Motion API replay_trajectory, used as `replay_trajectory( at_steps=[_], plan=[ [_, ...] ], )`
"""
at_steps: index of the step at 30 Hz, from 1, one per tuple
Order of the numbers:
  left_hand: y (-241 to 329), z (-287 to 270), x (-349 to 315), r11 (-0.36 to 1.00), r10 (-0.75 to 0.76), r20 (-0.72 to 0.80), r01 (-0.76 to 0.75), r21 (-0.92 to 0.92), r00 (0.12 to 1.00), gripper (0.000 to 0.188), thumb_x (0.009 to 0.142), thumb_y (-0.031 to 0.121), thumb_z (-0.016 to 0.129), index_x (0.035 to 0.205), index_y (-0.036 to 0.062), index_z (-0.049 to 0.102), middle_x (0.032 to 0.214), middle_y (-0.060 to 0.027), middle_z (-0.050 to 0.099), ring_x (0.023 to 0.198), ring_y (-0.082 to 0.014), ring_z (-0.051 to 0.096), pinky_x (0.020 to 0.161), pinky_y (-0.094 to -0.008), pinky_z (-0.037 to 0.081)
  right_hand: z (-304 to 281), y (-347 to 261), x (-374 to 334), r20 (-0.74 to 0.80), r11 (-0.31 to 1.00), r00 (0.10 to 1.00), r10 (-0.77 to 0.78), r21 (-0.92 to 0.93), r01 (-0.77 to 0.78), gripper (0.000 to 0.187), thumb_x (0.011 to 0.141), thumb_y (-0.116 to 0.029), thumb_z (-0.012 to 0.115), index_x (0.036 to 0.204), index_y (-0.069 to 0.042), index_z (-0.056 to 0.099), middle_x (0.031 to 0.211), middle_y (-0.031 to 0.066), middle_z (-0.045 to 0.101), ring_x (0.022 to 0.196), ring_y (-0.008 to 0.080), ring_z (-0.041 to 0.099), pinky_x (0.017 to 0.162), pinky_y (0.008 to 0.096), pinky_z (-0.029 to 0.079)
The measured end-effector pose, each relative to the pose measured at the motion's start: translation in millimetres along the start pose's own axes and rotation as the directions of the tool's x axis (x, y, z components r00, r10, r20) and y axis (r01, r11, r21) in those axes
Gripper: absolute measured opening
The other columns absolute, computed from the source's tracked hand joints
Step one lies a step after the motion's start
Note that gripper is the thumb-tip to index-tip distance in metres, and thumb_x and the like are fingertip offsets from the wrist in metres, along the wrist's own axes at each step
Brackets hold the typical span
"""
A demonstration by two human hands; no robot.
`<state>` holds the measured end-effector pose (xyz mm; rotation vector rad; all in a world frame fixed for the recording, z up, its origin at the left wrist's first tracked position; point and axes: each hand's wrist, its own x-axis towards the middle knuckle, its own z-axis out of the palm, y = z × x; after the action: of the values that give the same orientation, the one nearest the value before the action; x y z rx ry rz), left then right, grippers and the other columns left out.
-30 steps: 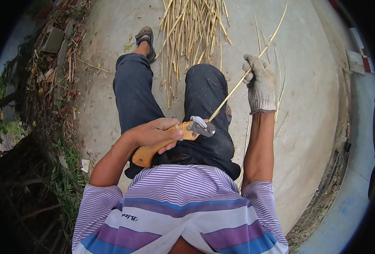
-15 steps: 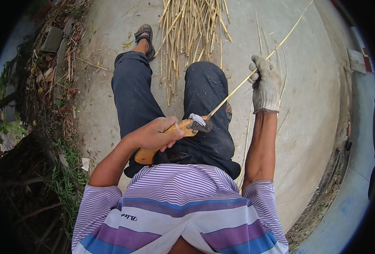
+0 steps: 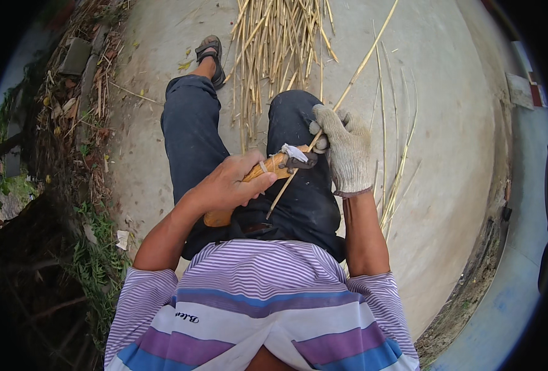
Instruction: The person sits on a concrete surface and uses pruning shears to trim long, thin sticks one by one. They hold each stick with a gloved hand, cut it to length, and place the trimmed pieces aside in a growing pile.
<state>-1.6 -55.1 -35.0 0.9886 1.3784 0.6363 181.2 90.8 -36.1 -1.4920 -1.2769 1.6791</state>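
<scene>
A smooth grey concrete floor (image 3: 447, 154) spreads outdoors, edged at left by a strip of brown leaf litter (image 3: 70, 111) with a grey rectangular block (image 3: 76, 57). A loose heap of straw-coloured stalks (image 3: 280, 43) lies far centre; thin pale stalks (image 3: 383, 123) lie at right. Over the dark-trousered right knee (image 3: 295, 114), the bare left hand (image 3: 227, 182) grips a curved wooden-handled tool with a dark metal head (image 3: 276, 166). The right hand in a cream knitted glove (image 3: 347, 148) pinches a long yellowish stalk (image 3: 361, 67), slanting from far right past the tool's head toward the near lap.

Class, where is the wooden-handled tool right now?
In the head view, the wooden-handled tool is in the left hand, over the dark trousers, its metal end left of the gloved right hand.
</scene>
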Motion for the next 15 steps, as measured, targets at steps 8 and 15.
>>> replay_trajectory(
  at_steps=[8, 15],
  plan=[
    [-3.0, -11.3, -2.3, 0.996, -0.092, 0.155, 0.094, -0.004, 0.984, 0.034, 0.104, 0.035, 0.057, 0.092, 0.0046, 0.049, 0.066, 0.0000, 0.055, 0.052, -0.0075, 0.054, 0.049, -0.0249, 0.044, -11.8, -2.2, 32.8, -0.070, 0.989, 0.995, -0.071, 0.128, 0.080, 0.024, 0.090, -0.022, 0.075, 0.091, 0.001, 0.068, 0.071, 0.0049, 0.067, 0.053, 0.0059, 0.055, 0.049, 0.0218, 0.045],
    [-18.3, -13.1, -20.1, 0.988, -0.147, 0.233, 0.155, -0.015, 0.961, 0.039, 0.103, 0.041, 0.056, 0.093, 0.0034, 0.051, 0.064, -0.0011, 0.054, 0.051, -0.0087, 0.054, 0.048, -0.0262, 0.044, -45.5, -8.3, 58.7, -0.170, 0.959, 0.974, -0.147, 0.218, 0.183, 0.023, 0.095, -0.016, 0.069, 0.106, 0.005, 0.069, 0.078, 0.0061, 0.067, 0.056, 0.0064, 0.052, 0.049, 0.0198, 0.039]
  ],
)
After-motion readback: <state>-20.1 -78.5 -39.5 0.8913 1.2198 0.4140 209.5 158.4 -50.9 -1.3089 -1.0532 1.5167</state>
